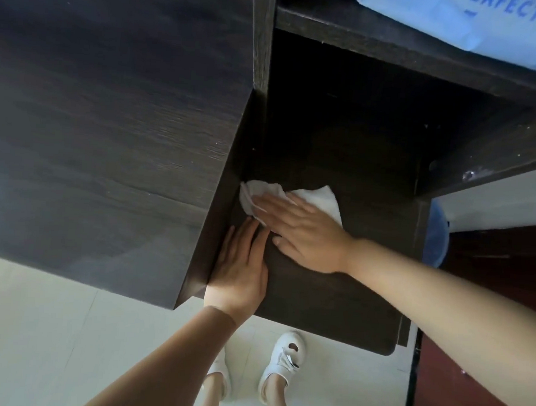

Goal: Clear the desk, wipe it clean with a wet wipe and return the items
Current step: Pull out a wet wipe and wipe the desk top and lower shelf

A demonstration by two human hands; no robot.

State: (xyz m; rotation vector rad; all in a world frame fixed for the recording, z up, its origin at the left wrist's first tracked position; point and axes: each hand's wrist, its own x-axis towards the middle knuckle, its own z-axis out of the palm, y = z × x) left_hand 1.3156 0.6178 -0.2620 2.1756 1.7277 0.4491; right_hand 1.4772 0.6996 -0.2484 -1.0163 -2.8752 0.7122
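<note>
A: Where is the wet wipe (318,199) right now?

B: It lies crumpled on the lower shelf (333,288) of the dark wood desk, toward the shelf's left side, close to the upright panel (228,219) that drops from the desk top (102,114).

A: And the hands?

B: The right hand (302,233) is spread flat, palm down, pressing on the wipe; its fingers are straight, not curled round the cloth, and white folds stick out past the fingertips and behind the knuckles. The left hand (240,270) is also flat and loose, holding nothing, laid on the shelf along the foot of that upright panel, its fingertips nearly touching the wipe's near edge.

A: What crowds the spot?

B: The desk top overhangs on the left, and its side panel walls in the shelf there. Another upright board (418,243) closes the right side. Above, a higher shelf (395,50) carries a light blue bag (490,31) with printed lettering, only part of which shows. Something blue and rounded (435,238) peeks out beyond the right board; I cannot tell what it is.

A: And below?

B: A pale tiled floor (48,330), with the person's two white shoes (283,364) just under the shelf's front edge. A reddish-brown surface (470,356) runs along the right.
</note>
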